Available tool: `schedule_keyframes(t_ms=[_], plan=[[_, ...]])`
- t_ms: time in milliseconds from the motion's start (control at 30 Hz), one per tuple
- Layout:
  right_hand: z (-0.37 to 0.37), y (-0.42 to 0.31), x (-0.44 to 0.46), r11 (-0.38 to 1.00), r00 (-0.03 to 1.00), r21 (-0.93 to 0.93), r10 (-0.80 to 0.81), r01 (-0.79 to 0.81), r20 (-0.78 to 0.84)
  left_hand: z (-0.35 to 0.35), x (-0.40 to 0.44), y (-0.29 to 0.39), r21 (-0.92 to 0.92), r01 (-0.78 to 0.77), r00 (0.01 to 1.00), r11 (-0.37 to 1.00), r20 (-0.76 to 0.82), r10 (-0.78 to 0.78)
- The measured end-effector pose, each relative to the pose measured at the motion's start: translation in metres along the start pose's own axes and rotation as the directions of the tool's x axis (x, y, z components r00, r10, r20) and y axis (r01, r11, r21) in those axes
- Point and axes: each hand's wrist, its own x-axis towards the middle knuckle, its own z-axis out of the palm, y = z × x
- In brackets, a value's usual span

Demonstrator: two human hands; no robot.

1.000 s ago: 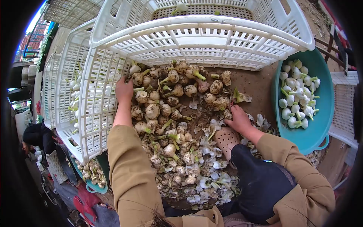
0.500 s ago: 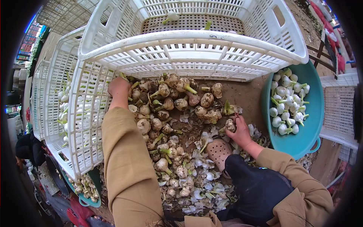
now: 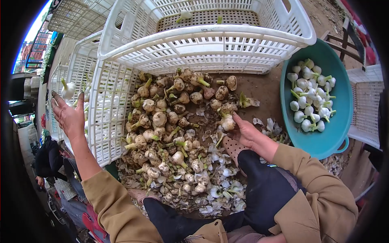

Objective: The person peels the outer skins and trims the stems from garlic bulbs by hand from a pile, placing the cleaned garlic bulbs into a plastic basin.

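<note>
My left hand (image 3: 69, 117) is raised over the left white crate (image 3: 106, 117), with its fingers spread. A clean white garlic bulb (image 3: 68, 90) with a short green stem appears just beyond the fingertips; whether it touches them I cannot tell. Low over the floor, my right hand (image 3: 245, 131) pinches a partly peeled garlic bulb (image 3: 228, 122) between thumb and fingers. Dirty garlic bulbs (image 3: 159, 119) are heaped between my feet and the crates, mixed with loose peeled skins (image 3: 214, 194).
A larger white crate (image 3: 202, 46) stands in front with a few bulbs inside. On the right, a teal tub (image 3: 344, 121) holds several clean white bulbs. My shoe (image 3: 235, 150) rests beside the skins. A person in dark clothes (image 3: 48, 156) is at far left.
My left hand has left the pile by the crate wall and swung left over the side crate, its fingers opening. My right hand has moved slightly up and left; its bulb now looks whiter.
</note>
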Motion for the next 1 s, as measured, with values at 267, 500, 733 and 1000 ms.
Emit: schedule_keyframes(t_ms=[267,500,733,1000], plan=[[0.041,0.021,-0.04,0.923,0.871,-0.095,-0.314,0.374,0.377,-0.124,-0.24,0.212,-0.843,0.43,0.677,0.322,0.537,0.503],[0.012,0.008,-0.068,0.444,0.789,-0.661,-0.449,0.605,0.42,-0.17,-0.295,0.211,-0.693,0.71,0.704,-0.128,0.703,0.097],[0.052,0.012,-0.068,0.884,0.825,-0.134,-0.352,0.449,0.441,-0.172,-0.287,0.213,-0.743,0.661,0.667,0.108,0.647,0.37],[0.053,0.011,-0.053,0.858,0.873,-0.241,-0.372,0.453,0.317,-0.143,-0.287,0.235,-0.759,0.638,0.678,0.134,0.635,0.369]])
